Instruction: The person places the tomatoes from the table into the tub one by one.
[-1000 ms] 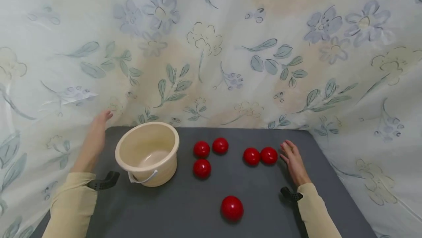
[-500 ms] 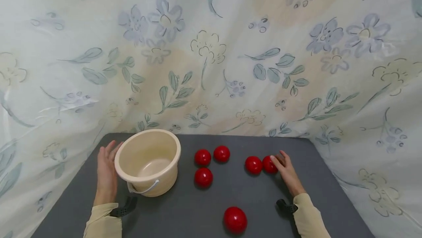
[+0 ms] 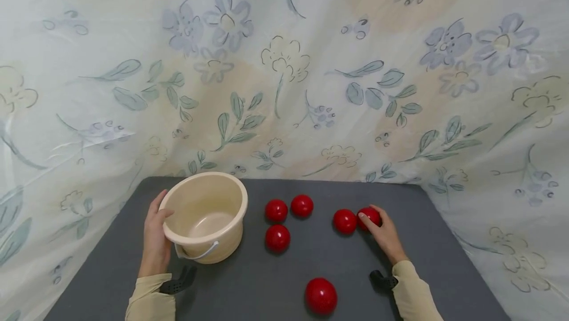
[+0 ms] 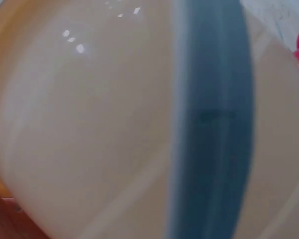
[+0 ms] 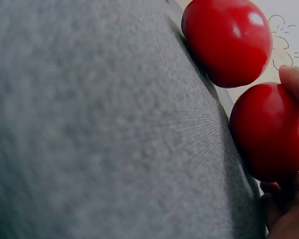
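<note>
Leftward, bucket (image 3: 228, 239) in grip of left hand (image 3: 155, 236); outside, right hand (image 3: 386, 235) around red ball (image 3: 370, 213).

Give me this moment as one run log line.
left hand: grips cream bucket; right hand: grips rightmost red ball; other red balls: five, on grey table

The grey table (image 3: 249, 286) bears 1 cream bucket (image 3: 227, 243) and 6 red balls (image 3: 277, 238).
</note>
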### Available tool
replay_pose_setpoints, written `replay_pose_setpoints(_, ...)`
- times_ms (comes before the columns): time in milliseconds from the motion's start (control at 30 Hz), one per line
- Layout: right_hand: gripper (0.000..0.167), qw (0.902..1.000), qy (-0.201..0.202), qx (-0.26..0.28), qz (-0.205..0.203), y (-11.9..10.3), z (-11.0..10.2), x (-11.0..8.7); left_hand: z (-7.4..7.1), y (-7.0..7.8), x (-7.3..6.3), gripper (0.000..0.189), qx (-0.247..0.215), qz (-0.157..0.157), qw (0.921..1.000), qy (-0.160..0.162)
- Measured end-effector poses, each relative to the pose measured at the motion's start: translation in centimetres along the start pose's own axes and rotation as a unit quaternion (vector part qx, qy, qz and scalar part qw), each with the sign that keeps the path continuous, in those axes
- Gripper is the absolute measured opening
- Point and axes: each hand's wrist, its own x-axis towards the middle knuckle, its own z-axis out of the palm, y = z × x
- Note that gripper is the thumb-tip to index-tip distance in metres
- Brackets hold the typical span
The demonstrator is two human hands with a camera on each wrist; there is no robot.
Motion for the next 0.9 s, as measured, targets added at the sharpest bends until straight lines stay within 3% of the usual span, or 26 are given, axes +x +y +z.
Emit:
replay_pose_setpoints(200, 0.077, 0.9991, 0.022, 0.035, 0.001, -0.2, -0.4, 0.2, 0.4, -0.3, 0.1, 0.06, -0.037, 0.018, 0.9989, 0.023)
replay_pose_setpoints(367, 0.079, 0.995, 0.032, 0.093, 0.016, -1.1, -1.7, 0.7, 0.4, -0.4, 0.1, 0.059, -0.033, 0.025, 0.9987, 0.029)
replay_pose_setpoints(600, 0.072, 0.9722, -0.045, 0.23, 0.001, -3.8, -4.2, 2.7, 0.5, -0.4, 0.1, 0.059, -0.031, 0.022, 0.9986, 0.037)
replay_pose_setpoints(900, 0.064, 0.9584, -0.153, 0.233, -0.061, -8.4, -5.4, 4.3, 0.5, -0.5, 0.1, 0.06, -0.022, 0.025, 0.9986, 0.042)
